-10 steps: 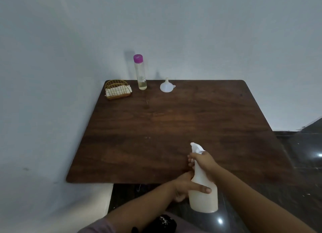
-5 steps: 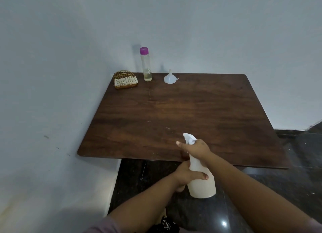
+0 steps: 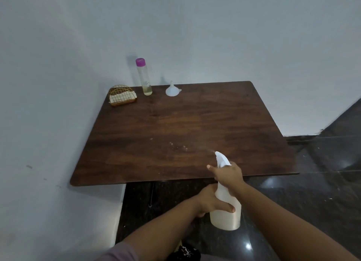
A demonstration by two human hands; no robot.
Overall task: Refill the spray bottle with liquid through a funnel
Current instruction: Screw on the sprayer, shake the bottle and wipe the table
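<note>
White plastic, faintly translucent, the spray bottle [image 3: 226,208] hangs in the air just short of the near edge of the dark brown wooden table [image 3: 195,124], carried by both hands. The left hand [image 3: 212,201] wraps the body from the side, its thumb laid across the front. The right hand [image 3: 228,174] curls round the neck under the white trigger head [image 3: 221,159], one finger pointing out to the left, so it seems to be at the trigger or the collar; which one cannot be told. A thin mist shows off the nozzle, and small droplets [image 3: 178,146] lie on the wood ahead.

At the far edge stand a tall clear bottle with a purple cap [image 3: 144,77], holding a little pale yellow liquid, and just to its right a small white plastic funnel [image 3: 172,89], mouth down. A gold wire holder with white paper [image 3: 122,95] sits at the far left corner.

The step in hand looks like opening the bottle. To do it well, the person would best set the base on the table first, keep the left hand firm on the body without squeezing, and turn the collar, not the head, lifting the dip tube straight out.
</note>
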